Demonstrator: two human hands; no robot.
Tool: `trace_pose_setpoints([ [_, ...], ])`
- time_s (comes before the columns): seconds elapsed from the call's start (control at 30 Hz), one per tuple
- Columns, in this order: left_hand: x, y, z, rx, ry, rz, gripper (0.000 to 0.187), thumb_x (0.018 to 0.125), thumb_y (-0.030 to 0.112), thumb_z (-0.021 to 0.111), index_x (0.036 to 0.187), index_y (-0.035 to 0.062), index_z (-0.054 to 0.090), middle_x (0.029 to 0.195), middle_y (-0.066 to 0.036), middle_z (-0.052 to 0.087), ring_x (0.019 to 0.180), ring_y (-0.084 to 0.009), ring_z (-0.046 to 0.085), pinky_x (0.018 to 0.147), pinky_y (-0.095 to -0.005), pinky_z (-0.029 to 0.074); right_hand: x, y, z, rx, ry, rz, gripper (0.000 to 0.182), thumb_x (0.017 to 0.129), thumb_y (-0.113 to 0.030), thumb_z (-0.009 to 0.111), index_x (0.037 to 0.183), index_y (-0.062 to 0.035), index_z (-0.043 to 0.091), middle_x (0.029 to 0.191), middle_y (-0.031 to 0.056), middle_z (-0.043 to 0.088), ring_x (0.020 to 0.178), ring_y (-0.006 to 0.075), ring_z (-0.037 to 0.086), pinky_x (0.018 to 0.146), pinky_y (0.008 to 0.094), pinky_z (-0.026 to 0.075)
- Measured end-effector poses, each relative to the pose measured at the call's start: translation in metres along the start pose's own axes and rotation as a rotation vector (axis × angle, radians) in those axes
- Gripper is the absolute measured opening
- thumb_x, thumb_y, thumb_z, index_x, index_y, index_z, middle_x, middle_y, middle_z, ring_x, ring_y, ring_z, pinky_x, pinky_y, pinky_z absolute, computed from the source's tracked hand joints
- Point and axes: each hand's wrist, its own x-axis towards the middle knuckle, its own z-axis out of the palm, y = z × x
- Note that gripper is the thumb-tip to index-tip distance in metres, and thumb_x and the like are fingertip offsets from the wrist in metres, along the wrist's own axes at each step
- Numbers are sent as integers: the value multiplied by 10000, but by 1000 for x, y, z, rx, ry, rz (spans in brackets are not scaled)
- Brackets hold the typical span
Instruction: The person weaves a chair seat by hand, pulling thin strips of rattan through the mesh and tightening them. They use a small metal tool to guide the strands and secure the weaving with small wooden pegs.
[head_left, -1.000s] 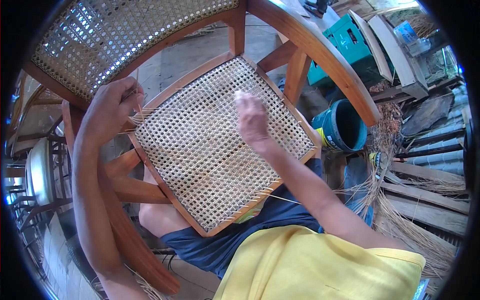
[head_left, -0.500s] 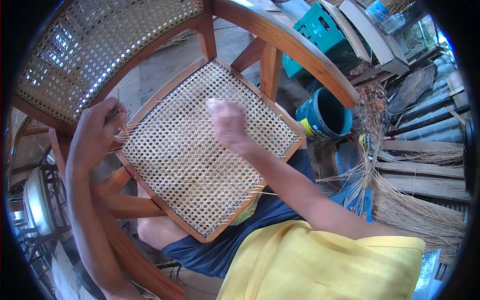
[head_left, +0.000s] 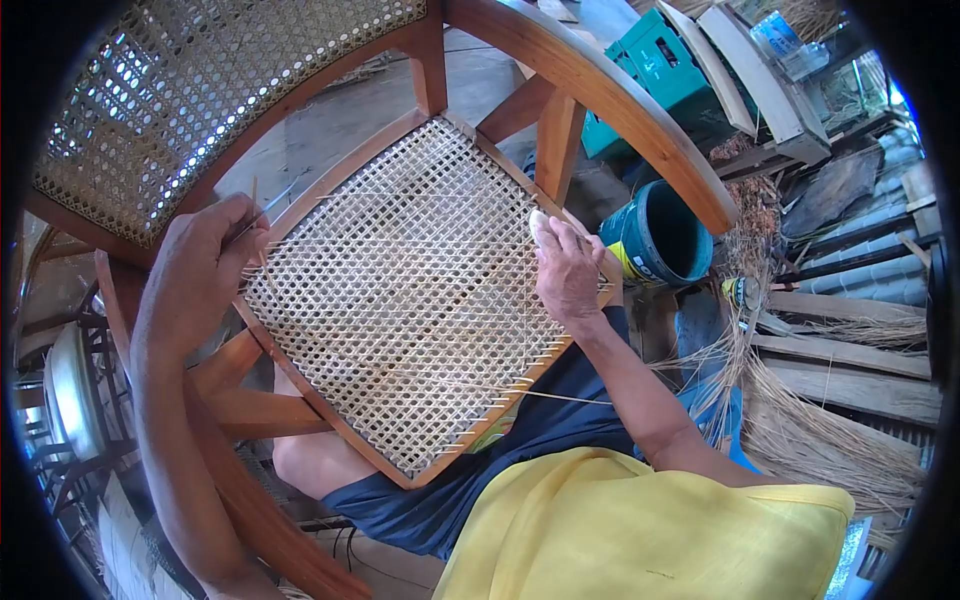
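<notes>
A wooden chair with a woven cane seat (head_left: 400, 300) lies across my lap, loose cane ends sticking up along its edges. My left hand (head_left: 200, 265) is at the seat's left corner, fingers pinched around a thin, shiny, needle-like tool (head_left: 283, 195) that points up and right. Over the right side of the seat, near the frame, is my right hand (head_left: 570, 270) with its fingers bent together. Something pale shows at its thumb tip; whether a strand lies in its grip cannot be made out. One long cane strand (head_left: 570, 397) runs off the front edge across my shorts.
The caned backrest (head_left: 240, 90) rises at upper left, and a curved wooden arm (head_left: 610, 90) arches at upper right. Beyond stand a green bucket (head_left: 640, 235) and a green crate (head_left: 665, 65). Bundles of loose cane (head_left: 830, 420) lie at right.
My right hand has moved right, from above the middle of the seat to near its right edge. My left hand stays at the left corner, its thin tool now showing more clearly.
</notes>
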Motion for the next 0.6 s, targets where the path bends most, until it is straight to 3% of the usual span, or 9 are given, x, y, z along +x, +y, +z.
trace_pose_setpoints([
  [0.13,1,1,1,-12,9,35,118,921,71,605,923,-47,598,714,-123,579,642,-168,502,640,-334,424,11,-10,18,56,72,-156,446,926,-125,594,1370,-115,554,1237,101,595,1181,245,559,1016,454,361],
  [0.2,-1,1,-1,5,5,23,112,919,66,605,925,-46,601,716,-118,583,640,-165,499,639,-328,424,16,-18,20,121,32,-311,402,925,-83,539,1326,-66,573,1267,128,594,1146,273,590,1012,456,396],
  [0.37,0,-6,3,-11,10,65,111,910,63,616,925,-46,604,706,-115,582,632,-170,493,638,-332,421,71,-26,72,17,136,-208,445,890,-73,522,1331,-13,528,1209,168,580,1135,334,578,1005,467,457],
  [0.5,-1,-13,4,-11,36,67,114,909,64,620,919,-48,601,696,-122,578,632,-176,492,641,-332,423,83,-27,58,101,152,-274,488,877,-47,501,1361,19,491,1220,189,557,1126,334,555,985,433,466],
  [0.6,1,-10,3,36,7,63,129,909,72,620,916,-54,596,709,-136,584,644,-178,511,652,-332,432,94,-36,73,92,149,-166,433,906,-88,544,1333,-22,511,1202,202,555,1129,379,539,998,475,445],
])
